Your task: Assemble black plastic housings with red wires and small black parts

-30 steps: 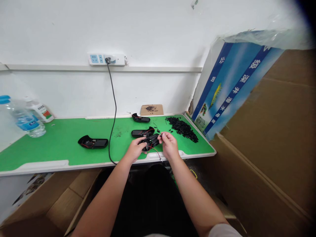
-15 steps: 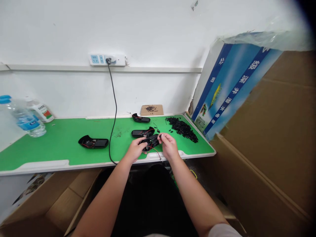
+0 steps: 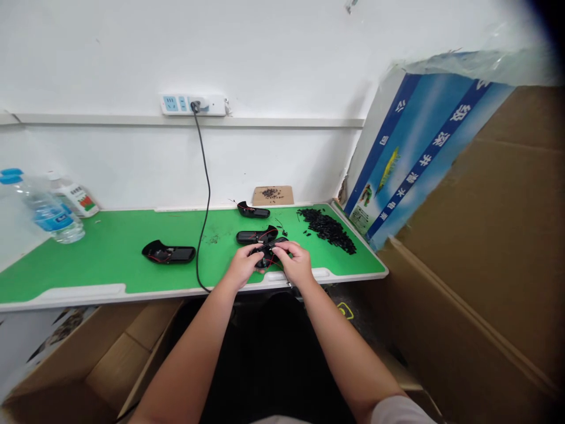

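My left hand (image 3: 242,265) is closed around the left end of a black plastic housing (image 3: 266,260) with thin red wires, held over the table's front edge. The fingers of my right hand (image 3: 297,265) are pressed together at the inside of this housing, near its middle; whatever they pinch is too small and hidden to name. Just behind lies a similar black housing (image 3: 251,237). Another housing (image 3: 255,211) rests at the table's back, and one more housing (image 3: 179,254) lies to the left, each with red wire. A heap of small black parts (image 3: 330,229) is spread to the right.
A dark cable (image 3: 206,194) hangs from a wall power strip (image 3: 216,105) across the green table (image 3: 115,235). Bottles (image 3: 57,221) stand at the left. A cardboard piece (image 3: 286,196) with tiny dark bits leans behind. Tall cardboard (image 3: 477,224) borders the right side.
My right hand has moved left and slightly inward, from the housing's right end to its middle. The small dark piece seen at its fingertips is now hidden. My left hand keeps its hold.
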Demonstrator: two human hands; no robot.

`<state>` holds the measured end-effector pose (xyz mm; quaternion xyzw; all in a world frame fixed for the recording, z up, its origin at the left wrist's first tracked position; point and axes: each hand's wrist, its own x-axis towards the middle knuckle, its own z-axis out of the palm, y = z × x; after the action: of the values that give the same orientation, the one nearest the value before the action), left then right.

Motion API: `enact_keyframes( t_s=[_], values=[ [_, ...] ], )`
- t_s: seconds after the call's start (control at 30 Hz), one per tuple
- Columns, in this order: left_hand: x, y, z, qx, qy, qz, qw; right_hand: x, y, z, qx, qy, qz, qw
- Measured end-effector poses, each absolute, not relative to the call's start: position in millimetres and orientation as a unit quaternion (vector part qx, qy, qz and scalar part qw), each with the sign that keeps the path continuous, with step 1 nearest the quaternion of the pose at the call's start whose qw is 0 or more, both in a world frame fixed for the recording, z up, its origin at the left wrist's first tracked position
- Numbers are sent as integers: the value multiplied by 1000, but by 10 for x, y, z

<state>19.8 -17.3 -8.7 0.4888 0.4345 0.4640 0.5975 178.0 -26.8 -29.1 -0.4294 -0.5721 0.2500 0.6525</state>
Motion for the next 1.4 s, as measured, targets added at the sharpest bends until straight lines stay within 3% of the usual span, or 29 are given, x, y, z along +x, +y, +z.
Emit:
enact_keyframes(
  t_s=[0.27, 0.6, 1.4],
  values=[
    [210, -159, -52, 474, 433, 454, 619, 1782, -222, -312, -430, -747, 70, 502],
    [207, -159, -49, 464, 447, 440, 626, 1912, -212, -118, -397, -818, 26, 416],
    [251, -182, -150, 533, 465, 426, 565, 1891, -94, -261, -416, -796, 79, 432]
  ],
)
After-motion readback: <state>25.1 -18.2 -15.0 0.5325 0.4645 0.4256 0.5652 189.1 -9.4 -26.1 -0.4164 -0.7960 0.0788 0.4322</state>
